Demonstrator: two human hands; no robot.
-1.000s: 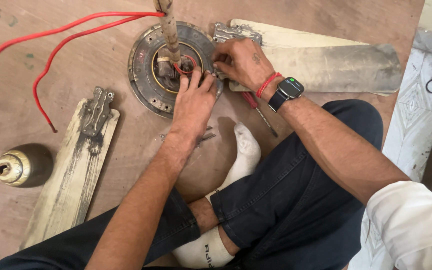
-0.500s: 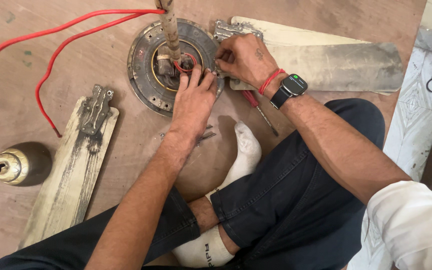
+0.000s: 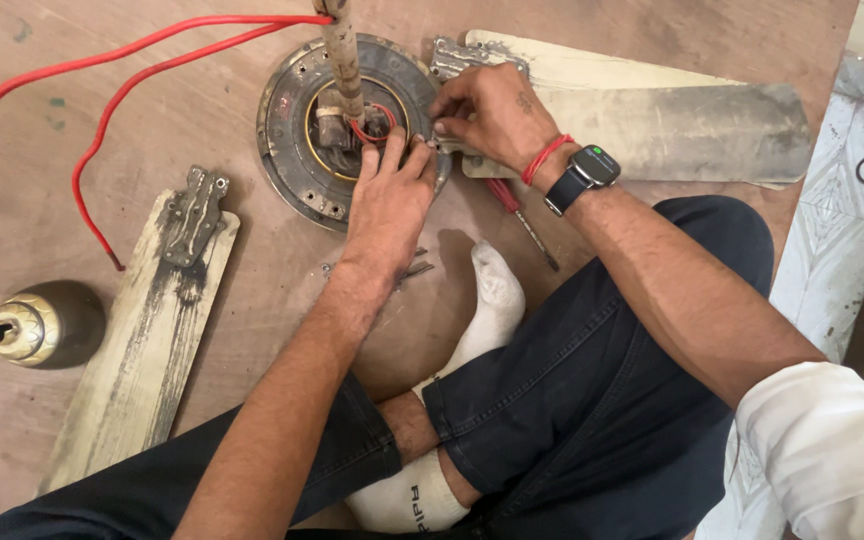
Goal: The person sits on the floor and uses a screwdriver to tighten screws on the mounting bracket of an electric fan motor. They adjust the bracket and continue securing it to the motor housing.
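Both hands met over the round fan motor housing (image 3: 297,150) in the upper middle of the frame. From the head view, the left hand (image 3: 387,205) lay palm down on the housing's right side, fingers stretched forward and loosely spread, their tips touching the inner ring near the red wire loop (image 3: 372,125); it pressed there rather than closing on anything. To its right, the right hand (image 3: 487,115) curled with fingers bent, its fingertips pinched at a small spot on the housing's rim, though what it pinched was too small to tell. That wrist wore a red thread band and a dark smartwatch (image 3: 582,175). A dusty rod (image 3: 342,55) rose from the motor's centre toward the top edge, and red cables (image 3: 102,75) trailed away to the upper left. One fan blade (image 3: 652,120) lay at the upper right, touching the housing beneath the right hand; another fan blade (image 3: 142,330) lay at the left, apart from the motor. A brass-coloured cap (image 3: 22,328) sat at the far left edge. A red-handled screwdriver (image 3: 517,215) lay on the wooden floor (image 3: 202,450) just below the right wrist, near the white-socked foot (image 3: 492,300).
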